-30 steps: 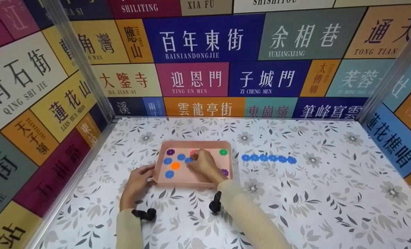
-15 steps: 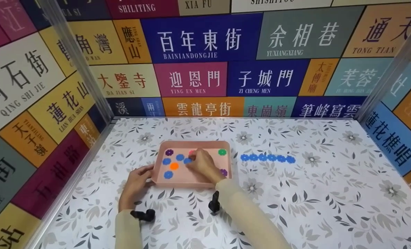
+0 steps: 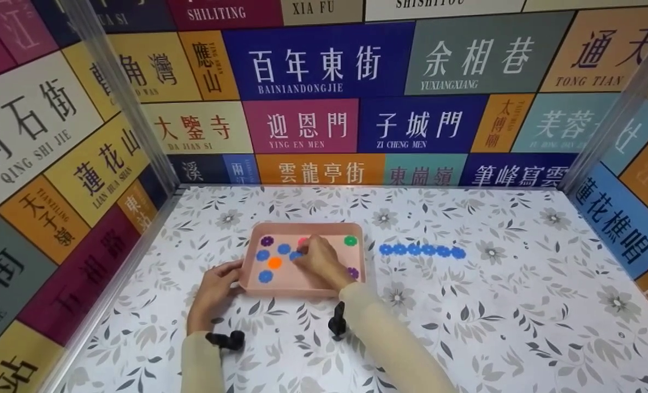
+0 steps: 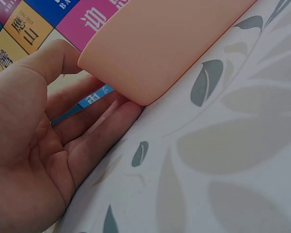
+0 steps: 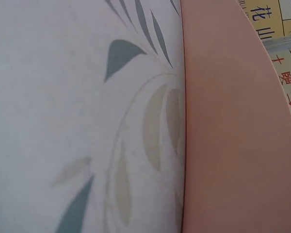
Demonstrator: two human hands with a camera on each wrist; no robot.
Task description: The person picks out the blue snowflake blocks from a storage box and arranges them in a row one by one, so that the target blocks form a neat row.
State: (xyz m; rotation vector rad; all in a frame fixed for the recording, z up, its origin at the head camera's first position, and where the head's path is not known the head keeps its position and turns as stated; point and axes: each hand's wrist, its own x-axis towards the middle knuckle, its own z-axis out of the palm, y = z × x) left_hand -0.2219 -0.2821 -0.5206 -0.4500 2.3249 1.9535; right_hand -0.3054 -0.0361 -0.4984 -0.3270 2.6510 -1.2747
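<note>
In the head view, my right hand [image 3: 321, 259] reaches into the pink tray [image 3: 302, 291], fingertips pinching the edge of a blue flower-shaped piece [image 3: 295, 255], partly covered by the fingers. Beside them a pink piece [image 3: 302, 241] shows in part. My left hand [image 3: 217, 286] rests against the tray's near left corner, its fingers loosely extended; in the left wrist view, thumb and fingers of the left hand [image 4: 43, 126] touch the tray's corner [image 4: 136, 63]. The right wrist view shows only the tray's outer wall [image 5: 237, 126] and tabletop, not the fingers.
Several blue flower pieces [image 3: 422, 250] form a joined row right of the tray. Inside the tray lie more blue ones, an orange piece [image 3: 274, 263], a green piece [image 3: 350, 240] and purple pieces [image 3: 267, 240]. Sign-printed walls [image 3: 324, 60] border the floral tabletop [image 3: 509, 305].
Both hands stay almost where they were, the right at the blue piece and the left at the tray corner. The whole head view has shifted slightly.
</note>
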